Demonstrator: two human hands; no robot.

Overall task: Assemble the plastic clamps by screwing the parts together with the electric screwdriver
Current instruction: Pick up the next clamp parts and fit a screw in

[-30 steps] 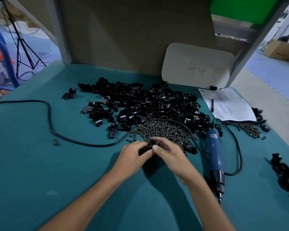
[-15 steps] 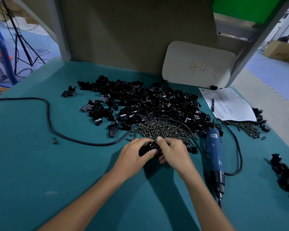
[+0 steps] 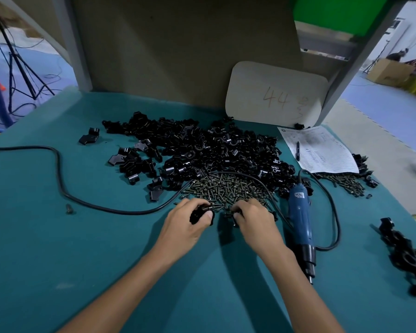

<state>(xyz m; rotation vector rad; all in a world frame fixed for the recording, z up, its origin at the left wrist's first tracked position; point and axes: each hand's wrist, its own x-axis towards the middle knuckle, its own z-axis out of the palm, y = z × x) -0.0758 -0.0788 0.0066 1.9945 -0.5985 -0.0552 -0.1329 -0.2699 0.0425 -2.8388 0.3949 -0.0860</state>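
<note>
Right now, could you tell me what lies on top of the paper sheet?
A black pen lies on the paper sheet; whatever is under the sheet is covered.

Bare left hand (image 3: 185,227), bare right hand (image 3: 255,223), forearms unsleeved.

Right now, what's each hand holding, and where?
Left hand grips a black clamp piece around its body. Right hand curls at the screw pile; any hold cannot be told.
</note>
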